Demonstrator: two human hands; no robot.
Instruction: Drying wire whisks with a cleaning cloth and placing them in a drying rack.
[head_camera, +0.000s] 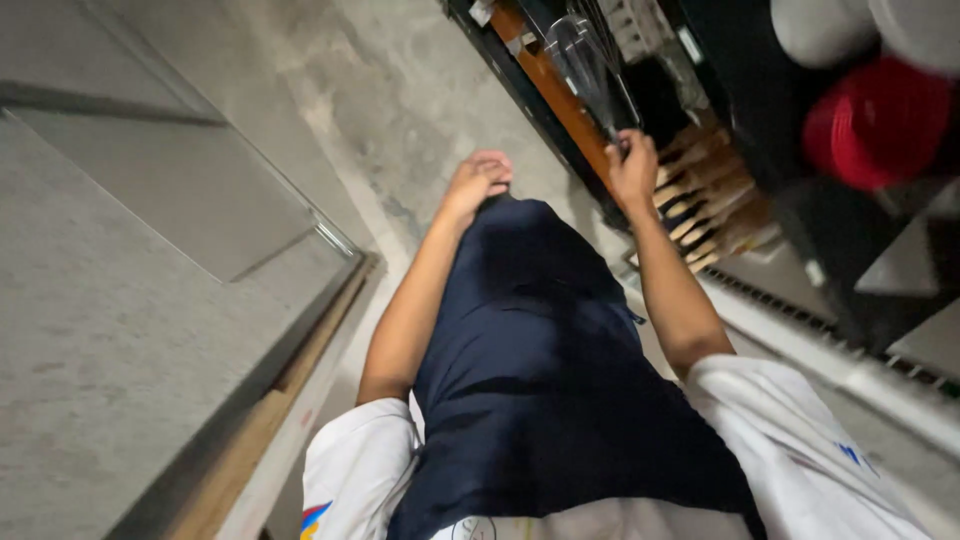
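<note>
Right hand (632, 165) closed around handle of wire whisk (580, 60), thin metal loops blurred, pointing away over dark shelf unit (700, 60). Best kept gripped firm, wires clear of wooden handles (705, 195) racked just beside whisk. Left hand (478, 180) loosely curled, apparently empty, resting on navy apron (540, 340). Rough concrete floor (400, 90) below whisk.

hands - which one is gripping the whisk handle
The right hand, raised to the dark shelf, is closed around the wire whisk handle. The left hand rests against the navy apron instead.
</note>
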